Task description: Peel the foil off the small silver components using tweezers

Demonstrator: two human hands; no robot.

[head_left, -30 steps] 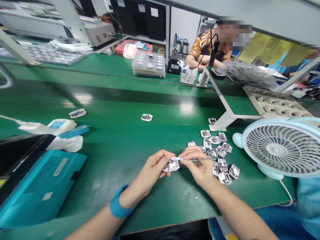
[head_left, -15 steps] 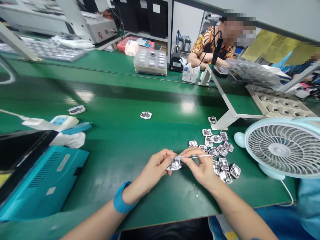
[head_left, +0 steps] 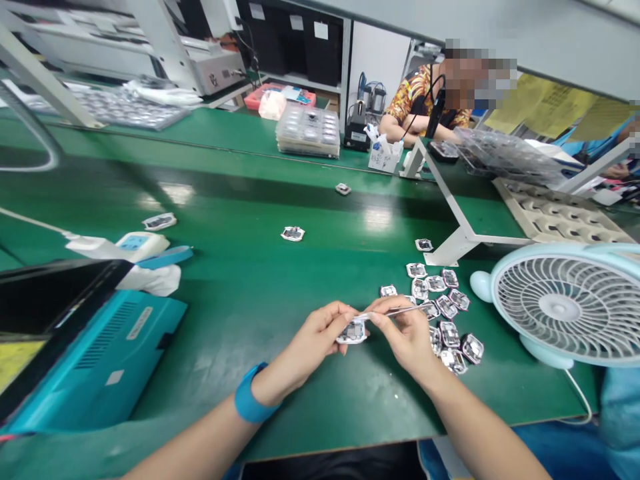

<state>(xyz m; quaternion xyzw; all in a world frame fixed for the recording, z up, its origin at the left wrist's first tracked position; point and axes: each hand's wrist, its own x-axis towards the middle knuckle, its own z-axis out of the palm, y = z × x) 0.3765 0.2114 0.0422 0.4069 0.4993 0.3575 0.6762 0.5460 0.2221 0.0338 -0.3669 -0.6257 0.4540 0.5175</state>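
Over the green bench my left hand (head_left: 315, 343) pinches a small silver-and-white part (head_left: 353, 331) between thumb and fingers. My right hand (head_left: 406, 337) is closed on thin metal tweezers (head_left: 400, 311), whose tips rest at the top edge of that part. Just right of my hands lies a cluster of several similar small parts (head_left: 443, 313). A blue band (head_left: 246, 402) sits on my left wrist.
A pale blue desk fan (head_left: 560, 303) stands at the right. A teal machine (head_left: 95, 360) with a dark screen fills the left, a white device (head_left: 133, 245) behind it. Single parts (head_left: 293, 233) lie farther out. Another person (head_left: 425, 93) sits behind trays (head_left: 307, 130).
My hands hold the same pinch on the part and tweezers. The view has shifted slightly, and another small part shows on the belt farther back.
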